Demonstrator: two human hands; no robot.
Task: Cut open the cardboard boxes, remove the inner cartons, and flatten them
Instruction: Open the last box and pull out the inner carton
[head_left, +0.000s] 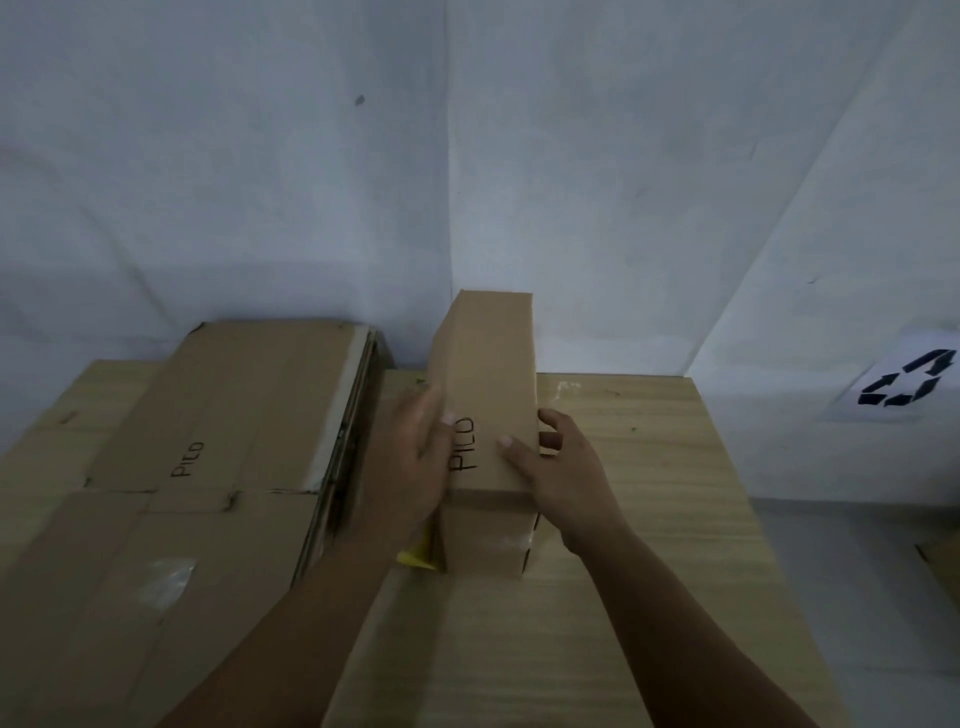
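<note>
A long brown cardboard box (488, 374) marked "PILO" lies on the wooden table (649, 467), its far end toward the wall. My left hand (410, 457) grips its left side, thumb on top near the lettering. Across from it, my right hand (558, 467) holds the right side, thumb on the top face and fingers curled round the edge. The box's near end face (485, 535) shows clear tape. A small yellow object (415, 556) peeks out under my left wrist beside the box; what it is cannot be told.
A stack of flattened cardboard (208, 441), also marked "PILO", covers the table's left half. White walls meet in a corner behind the box. A white surface with a recycling symbol (904, 387) stands at the right. Bare wood lies in front of the box.
</note>
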